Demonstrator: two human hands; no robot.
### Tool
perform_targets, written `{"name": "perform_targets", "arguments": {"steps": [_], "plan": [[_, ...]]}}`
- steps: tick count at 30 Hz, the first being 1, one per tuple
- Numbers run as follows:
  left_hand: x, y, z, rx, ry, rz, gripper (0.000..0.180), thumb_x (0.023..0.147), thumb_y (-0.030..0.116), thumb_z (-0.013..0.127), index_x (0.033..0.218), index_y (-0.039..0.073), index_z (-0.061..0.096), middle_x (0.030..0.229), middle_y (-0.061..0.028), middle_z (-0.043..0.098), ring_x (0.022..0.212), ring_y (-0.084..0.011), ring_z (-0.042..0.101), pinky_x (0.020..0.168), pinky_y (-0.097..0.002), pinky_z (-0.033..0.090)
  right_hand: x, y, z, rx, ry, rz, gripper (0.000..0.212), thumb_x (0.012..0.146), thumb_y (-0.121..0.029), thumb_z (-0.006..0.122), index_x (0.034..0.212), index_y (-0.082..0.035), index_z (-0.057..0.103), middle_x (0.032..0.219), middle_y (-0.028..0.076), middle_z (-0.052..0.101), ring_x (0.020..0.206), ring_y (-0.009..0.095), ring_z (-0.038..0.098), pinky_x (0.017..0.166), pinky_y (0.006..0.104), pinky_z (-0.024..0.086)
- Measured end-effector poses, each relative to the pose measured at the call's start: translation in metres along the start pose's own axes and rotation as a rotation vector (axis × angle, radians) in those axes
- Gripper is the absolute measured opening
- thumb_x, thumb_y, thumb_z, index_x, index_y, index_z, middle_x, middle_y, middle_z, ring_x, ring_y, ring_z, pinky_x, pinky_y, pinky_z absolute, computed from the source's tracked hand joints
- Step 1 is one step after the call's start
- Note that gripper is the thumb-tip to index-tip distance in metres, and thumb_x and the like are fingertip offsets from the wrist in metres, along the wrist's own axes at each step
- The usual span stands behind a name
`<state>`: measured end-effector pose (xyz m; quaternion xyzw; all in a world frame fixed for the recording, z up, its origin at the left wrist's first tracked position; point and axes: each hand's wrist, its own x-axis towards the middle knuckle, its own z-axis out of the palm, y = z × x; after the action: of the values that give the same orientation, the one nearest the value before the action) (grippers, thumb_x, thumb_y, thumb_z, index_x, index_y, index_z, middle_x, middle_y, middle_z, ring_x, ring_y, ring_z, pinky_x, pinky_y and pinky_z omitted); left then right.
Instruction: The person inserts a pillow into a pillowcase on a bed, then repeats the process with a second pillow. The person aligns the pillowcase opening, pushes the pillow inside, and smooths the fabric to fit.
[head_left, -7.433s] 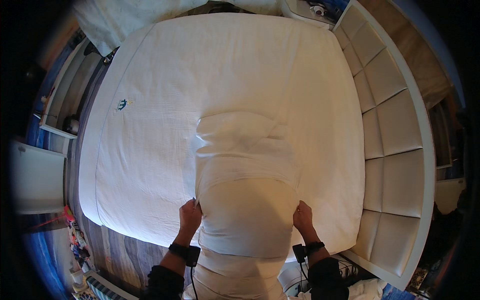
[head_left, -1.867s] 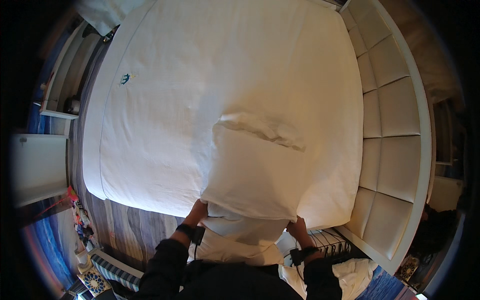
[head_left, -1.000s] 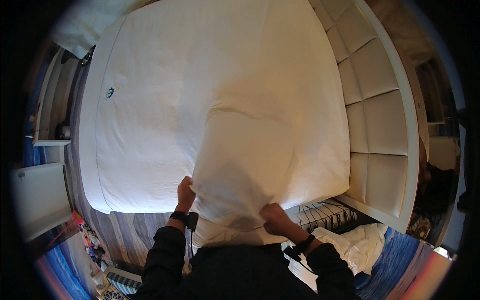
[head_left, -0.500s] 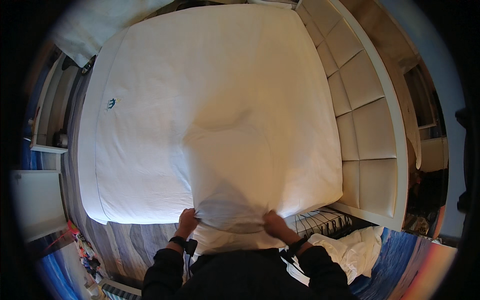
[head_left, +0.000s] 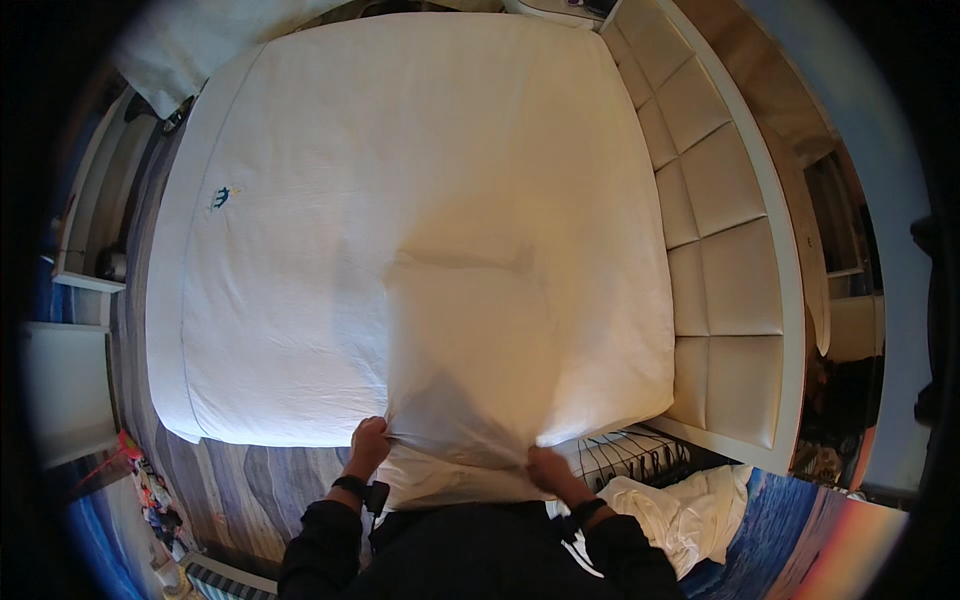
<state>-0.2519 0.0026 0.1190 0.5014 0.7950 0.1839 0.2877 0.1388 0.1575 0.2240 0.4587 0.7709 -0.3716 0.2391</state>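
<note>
A white pillow in its pillowcase (head_left: 470, 330) lies at the near edge of the bed, its near end hanging toward my body. My left hand (head_left: 369, 443) is closed on the left corner of the case's near end. The right corner is gripped by my right hand (head_left: 550, 472), slightly blurred. Between my hands the cloth stretches with creases and sags a little. Beneath it, a white sheet (head_left: 300, 150) covers the wide bed, with a small blue emblem near its left side. My fingertips are partly hidden in the fabric.
A padded cream headboard (head_left: 742, 270) stands along the bed's right side. Near my right forearm are a wire rack (head_left: 635, 455) and a heap of white cloth (head_left: 690, 505). Grey wood-look flooring (head_left: 270, 490) runs along the left and near sides; assorted items lie at lower left.
The pillowcase's far end looks flatter and squarer, and its near part is pulled straighter. My right hand has dropped slightly. The whole view has shifted a little.
</note>
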Motion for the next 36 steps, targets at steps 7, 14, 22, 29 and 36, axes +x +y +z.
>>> {"name": "perform_targets", "arguments": {"steps": [7,14,22,29,36], "plan": [[0.018,0.052,-0.027,-0.047,0.135,0.126,0.03,0.07,0.011,0.074,0.098,0.007,0.064,0.095,-0.0127,0.066,0.096,-0.0378,0.063,0.085,-0.0514,0.049,0.014,-0.008,-0.01,-0.259,0.205,-0.043,0.029,0.081,-0.026,0.069,0.102,-0.006,0.067,0.104,0.017,0.068,0.094,0.037,0.07,0.08,0.0517,0.053],[0.069,0.118,-0.037,-0.106,0.311,0.405,0.019,0.078,0.004,0.067,0.096,0.008,0.065,0.097,-0.0116,0.067,0.093,-0.038,0.064,0.082,-0.0492,0.051,0.053,-0.024,-0.053,-0.118,0.734,-0.205,0.023,0.075,-0.01,0.068,0.097,-0.009,0.061,0.095,0.014,0.064,0.094,0.037,0.061,0.083,0.0495,0.045],[0.088,0.11,-0.028,0.173,-0.452,0.303,0.018,0.087,0.012,0.054,0.086,0.008,0.071,0.093,-0.0158,0.07,0.086,-0.0399,0.068,0.077,-0.053,0.055,0.051,-0.028,-0.013,-0.148,0.191,-0.156,0.023,0.085,-0.012,0.061,0.106,-0.009,0.07,0.111,0.019,0.07,0.109,0.038,0.065,0.089,0.0489,0.054],[0.018,0.109,-0.022,0.173,-0.471,0.237,0.019,0.086,0.016,0.057,0.091,0.01,0.075,0.092,-0.014,0.072,0.093,-0.0367,0.069,0.082,-0.0496,0.056,0.012,0.003,0.022,0.34,0.262,-0.161,0.028,0.083,-0.007,0.059,0.106,-0.012,0.074,0.103,0.019,0.072,0.103,0.042,0.066,0.089,0.0504,0.053],[0.02,0.113,-0.035,0.065,-0.457,0.334,0.019,0.087,0.021,0.057,0.091,0.01,0.072,0.088,-0.012,0.073,0.093,-0.0356,0.069,0.08,-0.05,0.055,0.02,0.007,-0.006,0.231,0.003,-0.301,0.02,0.081,-0.01,0.061,0.099,-0.006,0.07,0.099,0.021,0.069,0.097,0.044,0.065,0.084,0.0507,0.052]]}}
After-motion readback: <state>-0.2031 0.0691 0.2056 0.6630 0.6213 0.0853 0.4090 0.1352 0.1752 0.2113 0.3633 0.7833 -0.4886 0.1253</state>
